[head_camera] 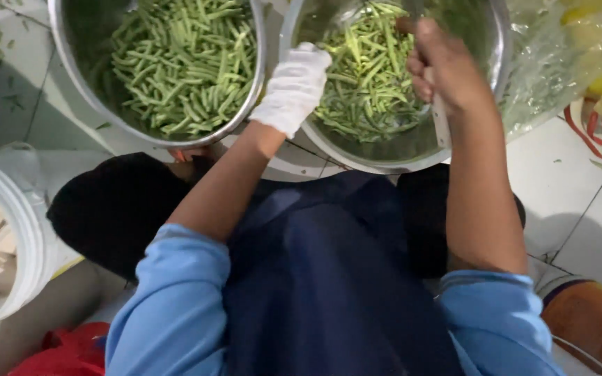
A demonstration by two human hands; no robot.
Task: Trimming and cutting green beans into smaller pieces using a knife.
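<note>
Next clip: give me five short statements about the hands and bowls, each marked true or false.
1. The left hand wears a white glove. True.
2. The right hand is gloved too. False: it is bare.
3. Both steel bowls hold cut green beans. True.
4. The right hand holds a knife over the right bowl. True.
5. The left bowl is empty. False: it is well filled with bean pieces.
</note>
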